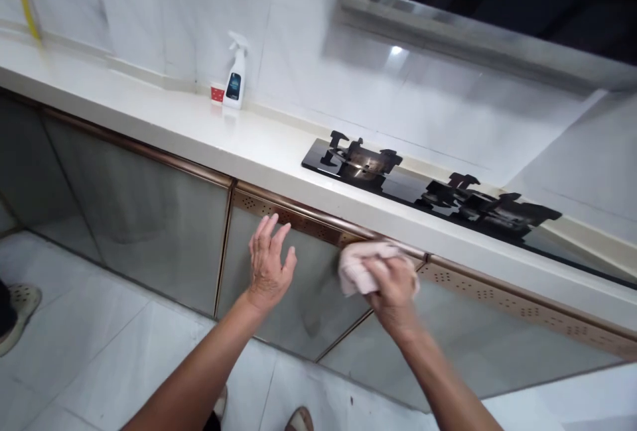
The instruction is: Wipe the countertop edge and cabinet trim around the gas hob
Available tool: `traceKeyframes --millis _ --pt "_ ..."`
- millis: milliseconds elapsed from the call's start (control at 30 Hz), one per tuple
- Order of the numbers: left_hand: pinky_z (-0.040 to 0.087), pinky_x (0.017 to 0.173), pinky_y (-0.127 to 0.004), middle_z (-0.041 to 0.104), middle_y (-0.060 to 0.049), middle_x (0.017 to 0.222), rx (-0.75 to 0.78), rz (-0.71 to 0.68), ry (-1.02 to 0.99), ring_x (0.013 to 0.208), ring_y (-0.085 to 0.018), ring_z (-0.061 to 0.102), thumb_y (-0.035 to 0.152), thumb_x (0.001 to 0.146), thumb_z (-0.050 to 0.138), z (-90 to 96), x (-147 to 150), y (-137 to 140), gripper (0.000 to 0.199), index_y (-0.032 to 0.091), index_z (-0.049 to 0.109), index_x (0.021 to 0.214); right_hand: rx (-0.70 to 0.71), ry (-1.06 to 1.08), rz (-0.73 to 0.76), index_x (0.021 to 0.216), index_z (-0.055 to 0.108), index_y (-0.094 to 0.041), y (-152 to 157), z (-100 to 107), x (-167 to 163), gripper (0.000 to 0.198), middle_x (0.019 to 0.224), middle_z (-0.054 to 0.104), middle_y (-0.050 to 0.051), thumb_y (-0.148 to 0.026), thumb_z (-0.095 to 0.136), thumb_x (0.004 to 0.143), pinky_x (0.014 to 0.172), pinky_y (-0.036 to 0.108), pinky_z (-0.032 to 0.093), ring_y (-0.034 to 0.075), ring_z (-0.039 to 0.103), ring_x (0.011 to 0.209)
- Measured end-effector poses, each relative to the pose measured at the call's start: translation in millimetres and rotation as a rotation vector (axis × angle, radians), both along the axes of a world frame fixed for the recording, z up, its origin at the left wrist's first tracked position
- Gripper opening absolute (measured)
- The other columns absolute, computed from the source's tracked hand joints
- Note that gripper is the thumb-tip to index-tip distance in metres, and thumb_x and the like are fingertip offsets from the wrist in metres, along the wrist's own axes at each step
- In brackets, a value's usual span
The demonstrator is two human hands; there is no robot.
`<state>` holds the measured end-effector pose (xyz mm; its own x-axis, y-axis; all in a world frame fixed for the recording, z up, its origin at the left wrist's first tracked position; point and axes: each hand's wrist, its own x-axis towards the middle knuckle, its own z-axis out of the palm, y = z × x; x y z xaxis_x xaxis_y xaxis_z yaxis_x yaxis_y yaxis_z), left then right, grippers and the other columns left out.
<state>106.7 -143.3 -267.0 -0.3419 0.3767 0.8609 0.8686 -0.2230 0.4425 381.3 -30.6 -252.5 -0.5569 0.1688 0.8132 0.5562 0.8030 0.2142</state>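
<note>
My right hand (395, 288) grips a folded pale pink cloth (359, 268) against the upper part of a cabinet door, by its copper-coloured trim (318, 211). The cloth and fingers are slightly blurred. My left hand (270, 258) is open with fingers spread, in front of the same grey cabinet door (303, 285), just below the perforated strip. Whether its fingertips touch the door I cannot tell.
Above the doors runs a white countertop (184, 127) with a black gas hob (398, 187), a white spray bottle (235, 76) and a small red-and-white item (217, 94). A range hood (478, 26) overhangs at upper right. Another person's shoe (20, 315) stands at left on the tiled floor (114, 358).
</note>
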Motion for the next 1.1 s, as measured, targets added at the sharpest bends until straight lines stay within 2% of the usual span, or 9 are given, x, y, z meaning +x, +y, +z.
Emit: traceKeyframes --millis 67,133,233,433,600,700,800,900,1100 --pt "0.029 0.122 -0.052 0.051 -0.015 0.151 -0.048 -0.03 0.087 0.149 -0.03 0.039 0.022 0.094 0.054 14.7 -8.0 13.2 0.048 0.022 0.054 0.142 0.021 0.129 -0.076 0.13 0.06 -0.028 -2.8 25.5 26.4 0.05 0.124 0.058 0.012 -0.036 0.07 0.081 0.096 0.052 0.045 0.031 0.055 0.112" --pt "0.029 0.122 -0.052 0.055 -0.016 0.145 -0.097 -0.019 0.15 0.144 -0.031 0.044 0.022 0.092 0.056 21.8 -13.8 28.2 0.047 0.02 0.057 0.139 0.021 0.117 -0.076 0.132 0.057 -0.028 -6.4 39.5 40.4 0.055 0.129 0.058 0.013 -0.037 0.072 0.08 0.097 0.05 0.045 0.031 0.055 0.114" --pt "0.028 0.121 -0.051 0.056 -0.017 0.142 -0.136 0.054 0.222 0.143 -0.033 0.044 0.021 0.088 0.06 15.9 -16.4 45.9 0.052 0.018 0.057 0.14 0.033 0.027 -0.039 0.134 0.055 -0.027 -7.3 35.9 32.1 0.052 0.126 0.057 0.012 -0.031 0.068 0.083 0.096 0.047 0.045 0.03 0.054 0.113" --pt "0.031 0.116 -0.047 0.056 -0.019 0.144 -0.148 0.189 0.398 0.143 -0.033 0.044 0.027 0.091 0.059 -1.2 -24.2 51.1 0.057 0.015 0.052 0.146 0.021 0.195 -0.232 0.139 0.054 -0.019 -7.8 4.7 -47.5 0.054 0.121 0.055 0.017 -0.023 0.06 0.086 0.1 0.052 0.041 0.034 0.047 0.118" --pt "0.033 0.111 -0.044 0.06 -0.018 0.139 -0.086 0.187 0.478 0.139 -0.031 0.046 0.03 0.092 0.057 -1.7 -40.7 52.7 0.055 0.016 0.052 0.145 0.003 0.022 -0.152 0.13 0.063 -0.025 -27.5 18.7 -130.2 0.041 0.126 0.059 0.014 -0.022 0.059 0.089 0.098 0.045 0.037 0.031 0.045 0.119" --pt "0.034 0.11 -0.043 0.062 -0.018 0.133 -0.079 0.163 0.463 0.136 -0.031 0.049 0.031 0.092 0.056 -1.6 -48.5 56.2 0.053 0.014 0.054 0.142 0.007 -0.092 -0.146 0.132 0.063 -0.029 -31.0 32.1 -155.6 0.04 0.127 0.061 0.012 -0.022 0.058 0.093 0.096 0.042 0.036 0.029 0.046 0.118" --pt "0.033 0.109 -0.044 0.063 -0.018 0.132 -0.104 0.149 0.526 0.136 -0.031 0.049 0.025 0.092 0.054 5.5 -54.0 49.3 0.051 0.014 0.054 0.141 -0.002 -0.191 -0.114 0.128 0.065 -0.03 -25.9 38.9 -145.7 0.035 0.13 0.061 0.01 -0.023 0.059 0.094 0.089 0.04 0.037 0.028 0.046 0.115" --pt "0.034 0.108 -0.044 0.063 -0.017 0.135 -0.145 0.155 0.614 0.134 -0.03 0.051 0.016 0.09 0.052 20.6 -56.1 27.9 0.05 0.016 0.055 0.14 -0.033 -0.194 -0.084 0.12 0.068 -0.026 -17.4 38.9 -110.2 0.029 0.129 0.063 0.01 -0.02 0.061 0.092 0.087 0.039 0.039 0.027 0.047 0.109" --pt "0.028 0.116 -0.045 0.062 -0.013 0.137 0.003 0.122 0.727 0.141 -0.029 0.046 0.025 0.091 0.058 69.2 -52.4 0.2 0.047 0.024 0.058 0.138 -0.111 0.149 0.092 0.122 0.06 -0.022 -24.2 52.6 -23.1 0.035 0.114 0.065 0.01 -0.016 0.059 0.087 0.089 0.041 0.047 0.025 0.056 0.104"
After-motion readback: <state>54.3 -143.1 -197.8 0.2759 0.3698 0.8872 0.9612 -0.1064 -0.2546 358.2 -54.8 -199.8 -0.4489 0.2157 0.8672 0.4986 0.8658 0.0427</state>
